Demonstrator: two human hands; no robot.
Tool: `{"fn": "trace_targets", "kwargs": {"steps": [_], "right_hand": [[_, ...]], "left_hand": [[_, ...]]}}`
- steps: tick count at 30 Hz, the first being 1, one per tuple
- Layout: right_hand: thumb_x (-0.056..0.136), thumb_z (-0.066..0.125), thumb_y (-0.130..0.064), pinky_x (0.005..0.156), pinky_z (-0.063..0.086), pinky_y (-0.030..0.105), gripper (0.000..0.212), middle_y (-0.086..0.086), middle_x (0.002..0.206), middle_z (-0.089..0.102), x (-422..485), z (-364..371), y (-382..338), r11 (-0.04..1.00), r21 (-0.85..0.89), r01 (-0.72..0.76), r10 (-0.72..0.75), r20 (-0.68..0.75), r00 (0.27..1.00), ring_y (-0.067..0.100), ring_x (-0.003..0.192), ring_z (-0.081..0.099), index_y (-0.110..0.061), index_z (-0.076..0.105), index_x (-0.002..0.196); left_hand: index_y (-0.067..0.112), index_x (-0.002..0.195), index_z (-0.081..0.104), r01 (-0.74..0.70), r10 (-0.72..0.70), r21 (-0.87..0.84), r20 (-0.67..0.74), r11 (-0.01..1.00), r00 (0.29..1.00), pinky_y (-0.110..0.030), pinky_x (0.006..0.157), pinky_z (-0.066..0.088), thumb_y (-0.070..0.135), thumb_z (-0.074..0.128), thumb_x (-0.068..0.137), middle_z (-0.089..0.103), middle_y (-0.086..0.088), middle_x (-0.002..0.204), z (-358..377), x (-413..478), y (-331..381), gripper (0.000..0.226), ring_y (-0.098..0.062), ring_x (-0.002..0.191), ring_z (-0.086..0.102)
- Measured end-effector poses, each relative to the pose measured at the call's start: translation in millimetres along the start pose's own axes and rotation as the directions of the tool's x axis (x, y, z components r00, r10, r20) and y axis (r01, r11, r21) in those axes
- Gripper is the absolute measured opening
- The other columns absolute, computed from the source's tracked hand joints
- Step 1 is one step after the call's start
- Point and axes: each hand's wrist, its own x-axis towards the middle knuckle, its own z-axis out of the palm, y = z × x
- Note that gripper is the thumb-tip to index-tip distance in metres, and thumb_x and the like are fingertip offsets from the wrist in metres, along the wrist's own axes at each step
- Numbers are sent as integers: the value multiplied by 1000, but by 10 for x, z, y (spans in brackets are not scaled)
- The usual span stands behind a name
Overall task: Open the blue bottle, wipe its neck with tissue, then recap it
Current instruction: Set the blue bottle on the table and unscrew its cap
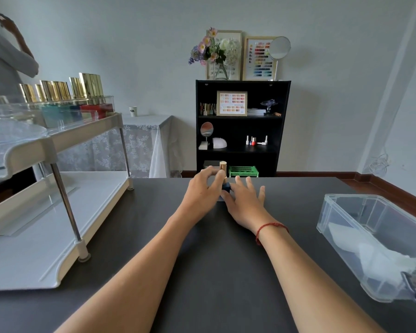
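The small blue bottle [225, 187] with a tall gold cap [223, 167] stands upright on the dark table [214, 272], near its far edge. My left hand [202, 191] reaches in from the left and its fingertips pinch the gold cap. My right hand [245, 200] lies just right of the bottle with fingers straight and spread, its thumb against the blue body. Most of the bottle's body is hidden between the two hands. White tissue [370, 255] lies inside a clear plastic bin [332, 200] at the right.
A white two-tier rack [58, 212] stands on the table's left side, its top tier holding a clear organiser with several gold-capped bottles [58, 92]. A person [5, 56] stands at the far left. A black shelf unit [240, 128] stands behind the table.
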Motion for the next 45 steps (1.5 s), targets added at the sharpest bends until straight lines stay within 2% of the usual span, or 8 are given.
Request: {"fn": "trace_targets", "kwargs": {"steps": [4, 8, 13, 17, 24, 29, 38, 45], "right_hand": [[100, 27, -41, 112, -14, 55, 38, 4, 159, 12, -2, 9, 15, 1000, -3, 0, 0, -1, 1000, 26, 147, -8, -31, 46, 131], [100, 27, -42, 112, -13, 55, 40, 3, 159, 12, 9, 8, 10, 1000, -13, -7, 7, 1, 1000, 26, 147, -8, -29, 44, 134], [100, 28, -41, 113, -13, 54, 38, 3, 159, 11, 11, 11, 19, 1000, 5, 4, -4, 3, 1000, 26, 147, -7, -32, 46, 132], [100, 28, -41, 113, -11, 55, 37, 4, 159, 12, 15, 19, 35, 1000, 0, 5, -5, -7, 1000, 27, 147, -6, -32, 46, 131], [100, 28, -41, 113, -11, 55, 41, 4, 159, 12, 14, 16, 11, 1000, -3, -2, 2, -4, 1000, 27, 147, -6, -31, 40, 137], [100, 28, -41, 113, -12, 54, 41, 4, 159, 11, 3, -3, 10, 1000, 12, -4, 3, 6, 1000, 26, 147, -7, -32, 40, 137], [100, 28, -39, 113, -12, 54, 40, 4, 159, 12, -31, -29, -13, 1000, 14, -3, 3, 9, 1000, 26, 147, -6, -28, 43, 135], [100, 27, -41, 113, -13, 53, 42, 4, 159, 11, -23, -25, -5, 1000, 10, 0, 0, 15, 1000, 25, 147, -8, -28, 42, 137]], "left_hand": [[21, 106, 53, 76, -78, -34, -76, 997, 994, -8, 70, 33, 47, 43, 95, 57, 11, 103, -48, -1, -33, 30, 6, 91, 52], [25, 142, 38, 71, -65, -75, 82, 995, 994, -25, 109, 26, 46, 34, 99, 41, 5, 146, -57, -20, -30, 48, -8, 136, 35], [33, 77, 49, 62, -60, -22, 87, 998, 994, -33, 99, 33, 31, 36, 99, 59, 1, 101, -33, -34, 34, 26, -25, 128, 44], [18, 109, 53, 85, -85, 9, 32, 996, 996, -23, 80, 37, 31, 43, 95, 57, -2, 115, -27, -2, -35, 22, -20, 112, 53], [29, 144, 40, 51, -54, 33, 117, 998, 992, -36, 117, 9, 34, 43, 98, 13, -8, 161, -9, -13, -27, 47, -18, 150, -3], [19, 119, 60, -20, 20, 46, 0, 999, 1000, -8, 106, 18, 33, 51, 96, 52, 8, 135, -2, 8, -60, 28, -8, 142, 24], [14, 125, 55, -2, 0, 80, 27, 997, 1000, -46, 115, 31, 25, 53, 95, 41, -17, 146, -16, 11, -9, 32, -30, 142, 29], [9, 110, 63, -53, 54, 23, -47, 998, 997, -41, 111, 37, 26, 59, 92, 58, -11, 132, -45, 20, 22, 24, -21, 131, 47]]}}
